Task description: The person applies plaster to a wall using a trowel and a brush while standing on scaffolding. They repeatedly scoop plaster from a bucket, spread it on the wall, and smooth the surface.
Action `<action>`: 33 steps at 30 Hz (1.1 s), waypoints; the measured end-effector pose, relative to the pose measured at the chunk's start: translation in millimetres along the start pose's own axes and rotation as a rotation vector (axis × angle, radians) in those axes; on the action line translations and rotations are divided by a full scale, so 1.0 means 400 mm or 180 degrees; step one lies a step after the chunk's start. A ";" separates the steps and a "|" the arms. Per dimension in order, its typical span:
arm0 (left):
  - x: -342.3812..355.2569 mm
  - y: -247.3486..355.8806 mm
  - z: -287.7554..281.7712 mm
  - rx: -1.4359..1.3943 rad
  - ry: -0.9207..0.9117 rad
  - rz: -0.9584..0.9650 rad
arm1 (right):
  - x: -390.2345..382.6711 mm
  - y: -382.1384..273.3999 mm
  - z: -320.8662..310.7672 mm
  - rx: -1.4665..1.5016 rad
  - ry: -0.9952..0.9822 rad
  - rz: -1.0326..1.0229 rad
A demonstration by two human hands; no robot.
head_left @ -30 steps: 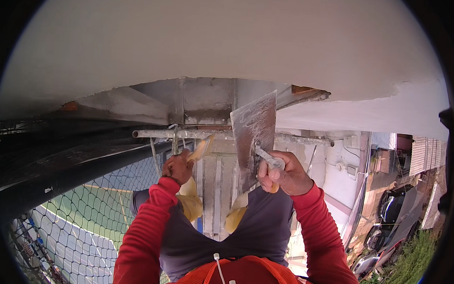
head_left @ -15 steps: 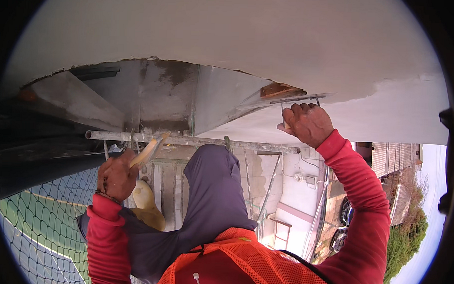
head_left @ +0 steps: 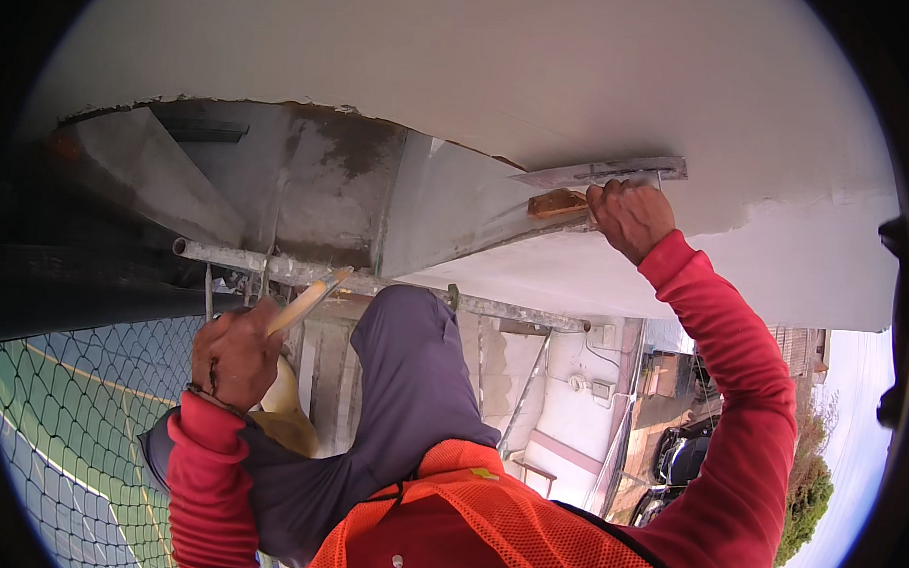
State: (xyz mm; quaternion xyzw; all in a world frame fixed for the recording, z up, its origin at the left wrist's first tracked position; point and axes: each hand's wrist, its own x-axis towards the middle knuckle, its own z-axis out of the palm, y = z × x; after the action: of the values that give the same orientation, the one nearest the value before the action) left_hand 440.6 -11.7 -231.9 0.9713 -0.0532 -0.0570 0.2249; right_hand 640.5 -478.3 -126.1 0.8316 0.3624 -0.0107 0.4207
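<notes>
In my right hand [head_left: 632, 218], fingers closed round the handle, is a long plastering trowel [head_left: 611, 173]. Its blade lies against or very near the edge of the pale plastered surface [head_left: 432, 63]; I cannot tell whether it touches. My left hand [head_left: 236, 354] grips a tool with a pale wooden handle [head_left: 308, 301] and a greyish narrow end, pointing up and to the right. What kind of tool it is does not show clearly. Below the trowel, an orange-brown piece [head_left: 555, 202] shows at the corner of the recess.
A paint-spattered scaffold pipe [head_left: 305, 271] crosses in front of my bent leg [head_left: 411, 373]. Dark netting [head_left: 79, 421] hangs at the left, with a green and blue court beyond. A yellowish boot [head_left: 288, 413] rests below my left hand. Parked vehicles [head_left: 681, 457] are far below at right.
The trowel, edge-on before, now shows its blade face and sits slightly higher in view. My left hand still grips the wooden-handled tool, which has shifted slightly right. The whole view has tilted a little.
</notes>
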 end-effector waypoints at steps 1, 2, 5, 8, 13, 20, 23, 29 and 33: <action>-0.003 0.003 -0.004 -0.0073 0.0026 -0.0019 | 0.006 -0.003 -0.007 -0.0061 -0.0049 -0.0006; -0.005 0.005 -0.008 -0.0145 0.0056 -0.0039 | 0.013 -0.006 -0.015 -0.0125 -0.0093 -0.0010; -0.005 0.007 -0.017 -0.0269 0.0040 -0.0126 | 0.042 -0.014 -0.052 -0.0080 -0.0045 -0.0025; -0.007 0.008 -0.022 -0.0314 -0.0010 -0.0190 | 0.083 -0.030 -0.107 -0.0133 -0.0150 -0.0045; -0.006 0.009 -0.026 -0.0351 0.0053 -0.0209 | 0.178 -0.076 -0.221 0.0262 0.0228 -0.0029; -0.003 0.007 -0.031 -0.0458 0.0040 -0.0219 | 0.312 -0.129 -0.387 0.0716 0.1010 0.0255; -0.004 -0.008 -0.017 -0.0365 -0.0011 -0.0210 | 0.337 -0.117 -0.464 0.0839 0.1383 0.0401; 0.008 -0.066 0.018 -0.0311 0.0199 -0.0151 | 0.270 0.026 -0.657 0.0495 0.2748 0.0718; 0.020 -0.092 0.004 -0.0204 0.0246 -0.0244 | 0.112 0.065 -0.696 0.1768 0.3253 0.0673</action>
State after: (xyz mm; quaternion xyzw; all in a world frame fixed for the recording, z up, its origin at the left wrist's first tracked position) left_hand 451.4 19.6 -250.3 0.9664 -0.0054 -0.0297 0.2554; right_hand 609.5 -264.7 57.0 0.8419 0.4179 0.3388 -0.0419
